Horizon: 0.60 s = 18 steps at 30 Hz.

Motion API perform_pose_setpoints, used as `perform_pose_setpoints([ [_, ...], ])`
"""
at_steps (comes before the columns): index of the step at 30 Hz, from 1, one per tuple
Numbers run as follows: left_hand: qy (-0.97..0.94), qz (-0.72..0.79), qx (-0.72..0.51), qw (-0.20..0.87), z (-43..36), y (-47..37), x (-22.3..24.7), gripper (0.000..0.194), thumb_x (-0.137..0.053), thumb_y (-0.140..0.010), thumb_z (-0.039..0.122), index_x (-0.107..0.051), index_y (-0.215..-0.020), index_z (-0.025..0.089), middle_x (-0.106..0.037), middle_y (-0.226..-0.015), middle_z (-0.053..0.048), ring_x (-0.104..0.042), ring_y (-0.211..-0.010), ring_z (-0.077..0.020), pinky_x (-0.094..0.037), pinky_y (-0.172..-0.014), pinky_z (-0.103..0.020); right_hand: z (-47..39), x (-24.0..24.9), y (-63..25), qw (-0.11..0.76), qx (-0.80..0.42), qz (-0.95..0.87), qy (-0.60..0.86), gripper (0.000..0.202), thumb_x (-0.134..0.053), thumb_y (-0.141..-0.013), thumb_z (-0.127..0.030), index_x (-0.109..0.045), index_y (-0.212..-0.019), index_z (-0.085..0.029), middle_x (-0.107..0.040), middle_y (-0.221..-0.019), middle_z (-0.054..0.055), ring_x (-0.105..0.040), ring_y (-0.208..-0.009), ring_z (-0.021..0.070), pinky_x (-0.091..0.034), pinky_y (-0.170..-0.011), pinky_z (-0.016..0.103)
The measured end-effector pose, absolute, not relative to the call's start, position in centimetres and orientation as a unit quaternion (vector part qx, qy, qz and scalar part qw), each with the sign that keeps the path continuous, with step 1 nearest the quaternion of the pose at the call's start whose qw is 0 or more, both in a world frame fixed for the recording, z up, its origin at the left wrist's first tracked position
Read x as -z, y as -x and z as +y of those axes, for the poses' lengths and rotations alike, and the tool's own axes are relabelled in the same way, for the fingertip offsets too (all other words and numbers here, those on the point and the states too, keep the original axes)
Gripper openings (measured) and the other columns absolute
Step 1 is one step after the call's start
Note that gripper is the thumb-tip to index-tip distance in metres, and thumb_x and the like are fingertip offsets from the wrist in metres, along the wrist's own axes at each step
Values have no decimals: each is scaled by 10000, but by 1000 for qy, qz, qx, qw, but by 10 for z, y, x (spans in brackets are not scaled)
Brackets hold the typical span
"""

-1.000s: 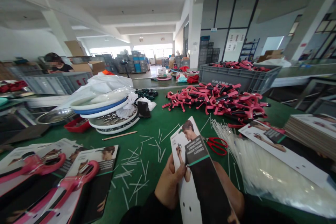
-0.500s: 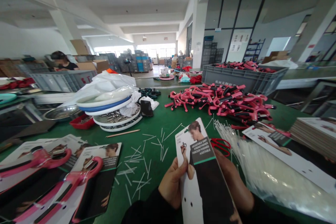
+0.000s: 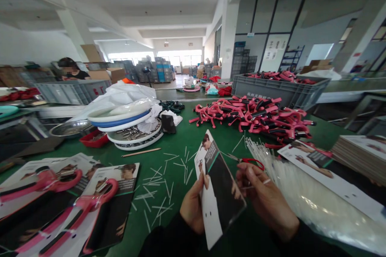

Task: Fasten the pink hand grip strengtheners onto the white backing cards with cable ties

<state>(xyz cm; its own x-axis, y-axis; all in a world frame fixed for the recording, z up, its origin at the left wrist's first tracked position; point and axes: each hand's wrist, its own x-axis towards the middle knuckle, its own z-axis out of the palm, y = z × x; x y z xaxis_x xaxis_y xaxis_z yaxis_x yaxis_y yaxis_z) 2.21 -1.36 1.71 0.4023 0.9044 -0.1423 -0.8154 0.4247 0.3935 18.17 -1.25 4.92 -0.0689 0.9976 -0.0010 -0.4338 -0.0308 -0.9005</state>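
Note:
A printed cardboard card [image 3: 221, 192], white and black with a green stripe, stands tilted in front of me. My left hand [image 3: 194, 204] grips its left edge, thumb on the front. To the right of the card, my right hand [image 3: 263, 194] pinches a thin white cable tie [image 3: 247, 187] that points toward the card's right edge. Behind that hand lie red-handled scissors [image 3: 253, 161]. A clear bag of white ties [image 3: 316, 196] is at the right. At lower left, pink and black hand grips [image 3: 99, 198] lie on similar cards.
Loose white tie pieces [image 3: 159, 180] are scattered on the green table [image 3: 177, 144]. A pile of pink grips [image 3: 250, 116] lies before a grey crate [image 3: 280, 92]. Stacked plates [image 3: 120, 118] stand back left, a card stack [image 3: 358, 156] right. A person [image 3: 72, 70] is far left.
The card has turned and its lower end has risen into view. My right hand has come out from behind it, moved right, and now shows a tie between its fingers.

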Motion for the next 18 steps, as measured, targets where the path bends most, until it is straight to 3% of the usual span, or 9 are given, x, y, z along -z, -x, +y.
perform_pose_setpoints([
  [3, -60, 150, -513, 843, -11, -13, -14, 141, -598, -799, 276, -629, -749, 149, -632, -698, 7, -541, -507, -41, -404, -462, -134, -13, -53, -175, 594, -656, -362, 291, 256, -711, -705, -262, -610, -936, -217, -646, -860, -14, -614, -819, 119, -485, -743, 233],
  [5, -29, 136, -512, 847, -11, -9, -6, 96, -621, -782, 248, -635, -765, 154, -640, -712, 26, -517, -478, -4, -363, -421, -88, -13, -56, -168, 607, -668, -346, 255, 314, -714, -692, -225, -609, -988, -227, -648, -973, 1, -589, -983, 153, -432, -898, 277],
  [7, -26, 121, -517, 847, -12, -8, 5, 96, -641, -761, 256, -644, -812, 174, -651, -745, 37, -506, -475, 13, -346, -418, -66, -14, -56, -159, 609, -679, -333, 240, 356, -707, -696, -242, -596, -1034, -230, -642, -1036, 18, -558, -1060, 177, -401, -945, 299],
  [11, -72, 107, -531, 837, -15, -11, 20, 110, -640, -747, 274, -660, -849, 238, -661, -776, 40, -476, -466, 7, -302, -396, -79, -15, -52, -146, 586, -671, -350, 288, 308, -639, -764, -347, -569, -1036, -221, -662, -945, 28, -608, -958, 176, -479, -825, 308],
  [18, -66, 70, -541, 835, -16, -16, 28, 259, -612, -752, 420, -658, -921, 229, -669, -793, 28, -428, -423, 15, -236, -349, -86, -16, -49, -151, 526, -496, -560, 406, 262, -497, -845, -434, -556, -857, -178, -601, -767, 3, -577, -618, 120, -483, -575, 256],
])
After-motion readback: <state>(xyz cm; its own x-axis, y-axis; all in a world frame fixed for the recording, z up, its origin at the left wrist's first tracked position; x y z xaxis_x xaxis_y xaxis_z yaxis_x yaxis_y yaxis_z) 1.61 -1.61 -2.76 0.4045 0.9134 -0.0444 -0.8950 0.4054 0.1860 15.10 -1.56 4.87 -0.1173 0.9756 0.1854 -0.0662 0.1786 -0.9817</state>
